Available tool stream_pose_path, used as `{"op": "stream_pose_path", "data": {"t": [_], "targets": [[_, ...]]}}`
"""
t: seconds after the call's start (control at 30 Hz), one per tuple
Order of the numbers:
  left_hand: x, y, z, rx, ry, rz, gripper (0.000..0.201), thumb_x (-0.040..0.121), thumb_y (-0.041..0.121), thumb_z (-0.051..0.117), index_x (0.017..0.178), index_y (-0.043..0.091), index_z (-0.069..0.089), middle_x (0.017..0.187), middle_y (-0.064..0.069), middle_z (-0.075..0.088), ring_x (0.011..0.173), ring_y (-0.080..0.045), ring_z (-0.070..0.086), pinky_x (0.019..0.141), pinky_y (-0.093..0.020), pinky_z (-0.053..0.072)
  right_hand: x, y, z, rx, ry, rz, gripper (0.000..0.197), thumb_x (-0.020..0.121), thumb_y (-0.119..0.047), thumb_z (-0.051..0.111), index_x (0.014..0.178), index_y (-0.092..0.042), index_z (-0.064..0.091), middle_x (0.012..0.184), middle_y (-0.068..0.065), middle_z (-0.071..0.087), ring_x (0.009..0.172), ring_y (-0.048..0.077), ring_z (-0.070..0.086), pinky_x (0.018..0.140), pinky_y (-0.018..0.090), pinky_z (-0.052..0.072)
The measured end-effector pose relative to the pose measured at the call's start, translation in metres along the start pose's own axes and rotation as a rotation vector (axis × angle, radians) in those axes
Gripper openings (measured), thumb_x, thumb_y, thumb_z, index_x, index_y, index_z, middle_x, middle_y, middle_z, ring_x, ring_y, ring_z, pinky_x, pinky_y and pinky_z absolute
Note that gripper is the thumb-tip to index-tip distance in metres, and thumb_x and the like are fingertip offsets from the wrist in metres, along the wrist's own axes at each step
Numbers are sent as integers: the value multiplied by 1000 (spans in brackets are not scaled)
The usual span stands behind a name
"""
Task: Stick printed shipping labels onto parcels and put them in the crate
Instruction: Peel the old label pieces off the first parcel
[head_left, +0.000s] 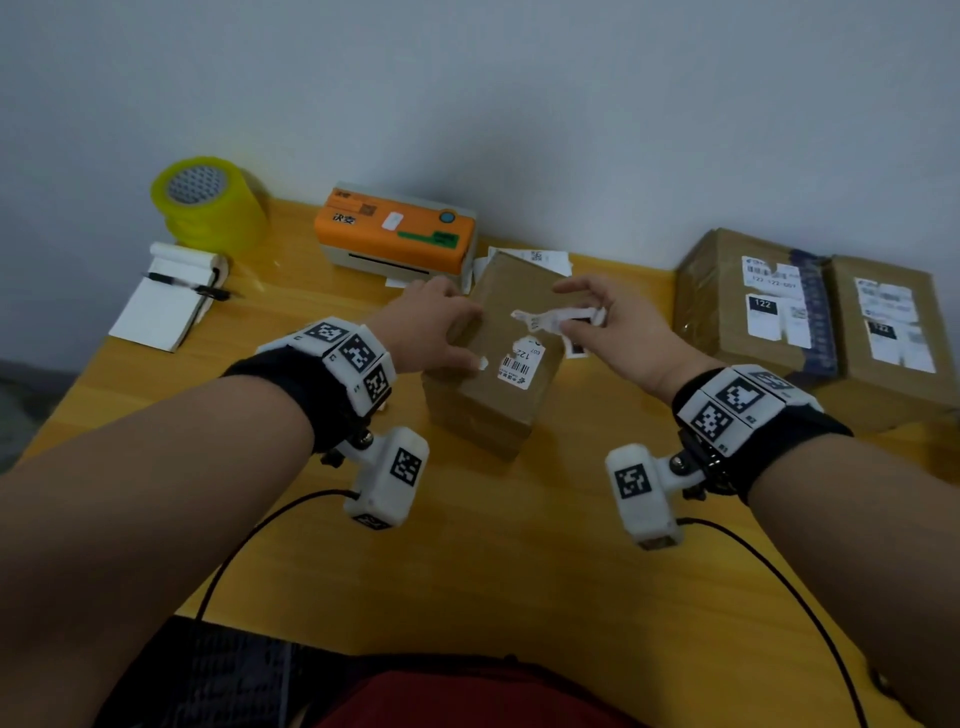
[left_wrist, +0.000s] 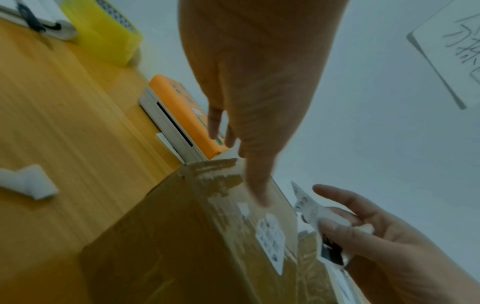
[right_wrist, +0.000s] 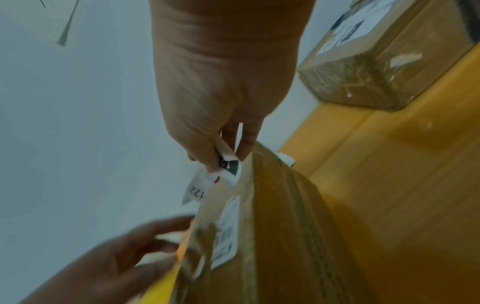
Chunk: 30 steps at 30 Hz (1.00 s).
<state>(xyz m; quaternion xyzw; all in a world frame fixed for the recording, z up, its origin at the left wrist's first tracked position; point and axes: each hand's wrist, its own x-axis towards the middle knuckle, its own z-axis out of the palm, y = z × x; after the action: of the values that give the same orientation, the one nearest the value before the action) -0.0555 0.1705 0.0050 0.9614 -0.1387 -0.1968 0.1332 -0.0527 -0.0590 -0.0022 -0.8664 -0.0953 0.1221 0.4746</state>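
A brown cardboard parcel (head_left: 488, 395) stands on the yellow table in front of me, with a small barcode label (head_left: 521, 362) stuck on its top. My left hand (head_left: 434, 327) rests on the parcel's left top edge, fingers straight and thumb pressed on the top (left_wrist: 259, 191). My right hand (head_left: 608, 325) hovers over the parcel's right side and pinches a crumpled white printed label (head_left: 550, 317) between thumb and fingers. The right wrist view shows that label (right_wrist: 226, 170) curled and hanging at the parcel's edge. In the left wrist view the label (left_wrist: 309, 207) sits above the box top.
An orange label printer (head_left: 395, 234) stands behind the parcel, with loose printed labels (head_left: 543, 257) beside it. Yellow tape rolls (head_left: 208, 202) and a notepad with a pen (head_left: 171, 296) lie at the back left. Two labelled parcels (head_left: 753, 306) (head_left: 888, 332) stand at the right.
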Motion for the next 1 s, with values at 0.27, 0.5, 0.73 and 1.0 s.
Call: {"op": "stream_pose_path", "data": {"t": [0.27,0.5,0.73,1.0], "targets": [[-16,2,-4,-597,262,10,14,88,20,63,96,8,64,78,1,64,69,-8,61,65,-18,50,5,-28,38,86,-82,-94,46,85,-13,68,122,-21,43,102,2,59,84,10,60,67,17,53],[-39,-77,15,-688,421,-423,15,92,14,57,77,10,56,67,-6,60,58,-16,55,63,-31,51,13,-18,52,-564,-174,-174,30,82,-39,69,106,-22,63,97,-5,47,94,14,50,80,24,41],[-37,-95,58,-577,95,-575,22,95,8,49,101,-7,64,94,-22,67,79,-27,63,69,-35,54,13,-35,59,-935,-295,-397,31,97,-36,46,112,-16,64,109,4,55,101,21,52,76,29,40],[-32,-90,71,-500,-24,-566,10,93,7,55,95,0,61,87,-21,64,77,-28,63,63,-30,52,6,-28,67,-1052,-232,-511,22,98,-21,45,101,-9,63,107,9,58,95,29,56,56,33,39]]}}
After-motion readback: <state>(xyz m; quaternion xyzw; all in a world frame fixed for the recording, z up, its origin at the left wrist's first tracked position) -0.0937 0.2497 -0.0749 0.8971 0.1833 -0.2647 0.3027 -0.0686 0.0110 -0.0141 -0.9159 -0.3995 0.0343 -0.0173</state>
